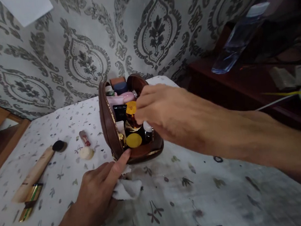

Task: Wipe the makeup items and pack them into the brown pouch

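A brown makeup bag (107, 123) stands unzipped, packed with several cosmetics. My right hand (163, 108) reaches in over its right side, fingers closed against an amber bottle (132, 117) with an orange-yellow top. Its fingertips are partly hidden. Around the bottle are a black tube (120, 112), a round yellow lid (134, 140), a small white-capped bottle (148, 130) and a pink container (128, 96). My left hand (99, 187) is at the bag's front, index finger stretched to its rim. The other fingers curl over a crumpled white cloth (128, 189).
On the patterned sheet (177, 204) at left lie a beige tube (35, 173) with a black cap, a gold tube (31, 202), a small red-and-clear tube (84, 138) and a round cream-coloured piece (86, 153). A water bottle (240, 39) and cables (282, 98) are at right. Patterned wallpaper rises behind.
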